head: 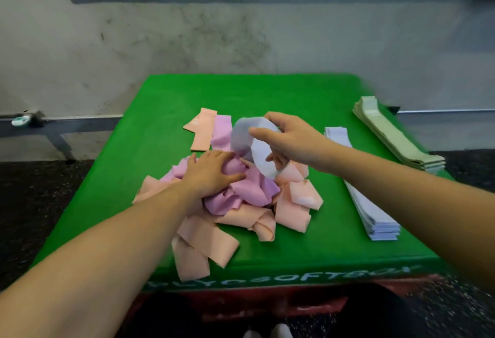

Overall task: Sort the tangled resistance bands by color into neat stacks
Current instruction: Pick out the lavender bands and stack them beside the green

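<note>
- At the middle of the green table (308, 254) sits the tangled pile (241, 203), peach and pink bands knotted over each other, spilling toward the near edge.
- Left hand (211, 174) is down on top of that pile, fingers spread and slightly bent, pressing into the pink bands (249, 190); whether it actually grips any of them, I cannot tell.
- Right hand (289, 139) is up above the pile's far side, thumb and fingers curled round a pale lavender band (254, 147), and the band stands open as a loop, its lower end reaching down to the heap.
- Just beyond the pile, toward the far edge, a flat peach band (202, 131) lies beside a flat pink band (221, 134), the two touching along their long sides.
- Along the right side of the table, a neat lavender stack (375, 217) runs from the middle toward the near right corner, partly hidden under the right forearm.
- At the far right corner, a pale green stack (396, 136) lies angled along the right edge, its end overhanging slightly.
- Loose peach bands (203, 246) trail from the pile to the near edge, one strip hanging just past it.
- White lettering runs along the table's front face, too blurred to read.
</note>
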The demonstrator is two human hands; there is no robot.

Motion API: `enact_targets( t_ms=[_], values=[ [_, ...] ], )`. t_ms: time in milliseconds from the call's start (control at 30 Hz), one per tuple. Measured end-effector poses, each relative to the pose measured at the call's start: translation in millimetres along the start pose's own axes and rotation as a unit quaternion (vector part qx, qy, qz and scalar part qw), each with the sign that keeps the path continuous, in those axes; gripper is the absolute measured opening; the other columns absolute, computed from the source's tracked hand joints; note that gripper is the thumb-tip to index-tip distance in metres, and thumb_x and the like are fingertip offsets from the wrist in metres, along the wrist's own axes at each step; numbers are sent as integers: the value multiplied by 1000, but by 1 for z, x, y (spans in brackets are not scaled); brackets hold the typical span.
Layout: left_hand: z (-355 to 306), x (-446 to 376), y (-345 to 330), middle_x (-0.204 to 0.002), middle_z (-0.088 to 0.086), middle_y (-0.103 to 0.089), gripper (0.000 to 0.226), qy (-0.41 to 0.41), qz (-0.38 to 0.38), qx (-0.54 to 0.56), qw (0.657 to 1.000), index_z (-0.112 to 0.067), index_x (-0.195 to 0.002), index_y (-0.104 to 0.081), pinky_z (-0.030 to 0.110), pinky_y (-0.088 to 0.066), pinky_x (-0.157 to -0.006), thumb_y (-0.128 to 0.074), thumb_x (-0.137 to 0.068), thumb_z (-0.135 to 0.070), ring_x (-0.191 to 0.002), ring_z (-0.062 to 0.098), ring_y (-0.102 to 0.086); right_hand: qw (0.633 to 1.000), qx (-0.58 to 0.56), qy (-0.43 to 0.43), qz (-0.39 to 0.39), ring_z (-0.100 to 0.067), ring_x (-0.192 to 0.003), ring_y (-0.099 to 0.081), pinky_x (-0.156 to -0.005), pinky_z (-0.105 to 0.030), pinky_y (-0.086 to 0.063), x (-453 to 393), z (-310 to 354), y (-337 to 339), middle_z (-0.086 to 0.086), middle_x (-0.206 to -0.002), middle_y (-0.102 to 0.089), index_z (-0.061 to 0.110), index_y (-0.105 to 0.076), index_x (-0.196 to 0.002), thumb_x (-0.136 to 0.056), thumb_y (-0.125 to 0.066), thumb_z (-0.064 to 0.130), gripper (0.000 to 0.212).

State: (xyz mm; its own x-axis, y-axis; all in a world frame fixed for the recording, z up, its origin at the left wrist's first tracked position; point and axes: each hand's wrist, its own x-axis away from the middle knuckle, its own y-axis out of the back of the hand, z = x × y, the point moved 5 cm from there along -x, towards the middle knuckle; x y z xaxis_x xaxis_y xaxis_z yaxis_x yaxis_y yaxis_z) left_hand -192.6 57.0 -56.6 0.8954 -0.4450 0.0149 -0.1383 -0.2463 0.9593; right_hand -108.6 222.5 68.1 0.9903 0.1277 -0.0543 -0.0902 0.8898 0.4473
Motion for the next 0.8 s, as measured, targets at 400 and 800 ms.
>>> enact_targets(
  t_ms=[400, 800],
  values=[
    [-81, 54, 62, -115, 3, -70, 31, -28, -65, 496, 866, -19, -112, -66, 42, -45, -106, -36, -104, -17, -109, 17, -63, 1000, 16, -12, 15, -28, -52, -54, -43, -23, -47, 80, 29, 30, -22, -61, -55, 2, -72, -88, -103, -42, 50, 58],
    [-124, 101, 84, -79, 0, -61, 21, -45, -63, 607, 791, -23, -84, -61, 36, -49, -74, -53, -103, -20, -81, 20, -52, 990, 76, -73, 95, -13, -83, -72, -78, -28, -55, 127, 10, 54, 2, -92, -77, 20, -66, -104, -86, -78, 25, 22]
  ],
)
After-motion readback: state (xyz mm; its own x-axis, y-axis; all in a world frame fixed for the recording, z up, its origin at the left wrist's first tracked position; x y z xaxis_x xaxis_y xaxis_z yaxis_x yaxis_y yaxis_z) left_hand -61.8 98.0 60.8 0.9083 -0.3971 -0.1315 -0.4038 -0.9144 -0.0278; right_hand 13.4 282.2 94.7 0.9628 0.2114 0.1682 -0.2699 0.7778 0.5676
